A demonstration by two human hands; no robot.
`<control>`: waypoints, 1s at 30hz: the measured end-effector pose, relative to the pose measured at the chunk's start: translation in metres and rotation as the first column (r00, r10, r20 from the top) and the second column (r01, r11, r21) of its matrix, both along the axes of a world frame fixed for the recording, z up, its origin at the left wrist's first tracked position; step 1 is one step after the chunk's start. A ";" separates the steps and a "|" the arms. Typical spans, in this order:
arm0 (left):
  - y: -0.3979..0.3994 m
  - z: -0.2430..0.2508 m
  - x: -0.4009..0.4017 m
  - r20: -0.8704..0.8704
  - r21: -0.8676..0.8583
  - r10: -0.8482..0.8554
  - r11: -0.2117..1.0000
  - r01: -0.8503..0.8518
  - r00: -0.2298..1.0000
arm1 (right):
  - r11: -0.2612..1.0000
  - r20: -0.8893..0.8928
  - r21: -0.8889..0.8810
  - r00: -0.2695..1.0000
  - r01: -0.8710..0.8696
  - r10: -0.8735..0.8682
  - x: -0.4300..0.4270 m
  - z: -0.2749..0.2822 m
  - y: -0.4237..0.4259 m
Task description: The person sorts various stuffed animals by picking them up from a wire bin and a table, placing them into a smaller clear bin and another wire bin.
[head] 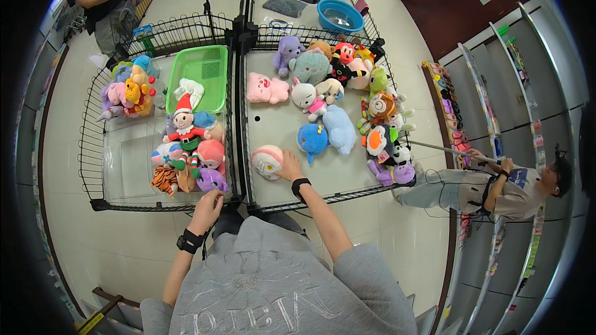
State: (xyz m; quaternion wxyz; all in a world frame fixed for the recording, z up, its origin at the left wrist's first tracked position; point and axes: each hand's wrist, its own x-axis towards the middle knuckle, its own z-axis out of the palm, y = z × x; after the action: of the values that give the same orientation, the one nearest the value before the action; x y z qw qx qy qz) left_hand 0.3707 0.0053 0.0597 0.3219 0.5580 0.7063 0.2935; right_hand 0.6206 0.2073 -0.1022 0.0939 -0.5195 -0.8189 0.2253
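Note:
My right hand [291,166] grips the right side of a round white-and-pink plush toy [267,163] at the near left of the right-hand pen. My left hand [208,209] is at the near edge of the left-hand pen, by a purple plush toy [212,179]. Its fingers are drawn together, and whether they pinch something small is unclear. Beside the purple toy lie a tiger-striped plush [165,179], a pink-red plush [210,153] and an elf doll [186,131] in a red hat. Farther into the right-hand pen, a blue whale plush [312,139] touches a light-blue plush [339,129].
Black wire fencing [84,139] surrounds both pens. A green basket [205,72] holds a white cloth [188,92]. More plush toys [312,66] crowd the right pen's far side. Behind is a blue basin [340,15]. One person [493,186] holds a pole; another [104,4] stands far left.

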 end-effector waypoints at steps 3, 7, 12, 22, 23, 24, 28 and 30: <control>0.008 -0.002 0.011 0.003 0.006 -0.029 1.000 0.029 1.000 | 0.992 -0.146 -0.111 0.987 0.051 -0.067 0.009 -0.001 0.005; 0.015 -0.001 0.020 0.016 0.020 -0.022 1.000 0.021 1.000 | 0.946 -0.292 -0.283 0.926 0.155 -0.239 0.026 0.001 -0.001; 0.025 -0.010 0.026 0.097 0.067 -0.043 0.997 0.036 0.994 | 0.823 -0.580 -0.553 0.649 0.129 -0.492 0.051 0.074 -0.007; 0.057 0.022 0.018 0.518 0.054 -0.069 0.997 0.049 0.852 | 0.772 -0.798 -0.524 0.524 -0.360 -0.297 -0.024 0.128 -0.074; 0.052 0.023 0.009 0.509 0.074 -0.063 0.997 0.030 0.858 | 0.777 -0.797 -0.515 0.537 -0.362 -0.278 -0.032 0.125 -0.077; 0.042 0.027 -0.003 0.489 0.119 -0.054 0.993 -0.005 0.870 | 0.764 -0.774 -0.516 0.592 -0.387 -0.223 -0.043 0.111 -0.081; -0.004 0.028 -0.066 0.370 0.212 0.101 0.959 -0.190 0.924 | 0.557 -0.740 -0.646 0.608 -0.523 -0.287 -0.099 0.171 -0.114; -0.030 0.031 -0.096 0.461 0.164 0.182 0.945 -0.284 0.869 | 0.570 -0.740 -0.633 0.627 -0.524 -0.245 -0.122 0.155 -0.132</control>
State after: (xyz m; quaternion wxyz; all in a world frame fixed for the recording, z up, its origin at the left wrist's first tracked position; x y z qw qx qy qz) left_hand 0.2750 -0.0247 0.0903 0.3692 0.4203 0.6396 0.5272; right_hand 0.4989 0.0752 0.0529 0.1626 -0.2784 -0.5422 0.7759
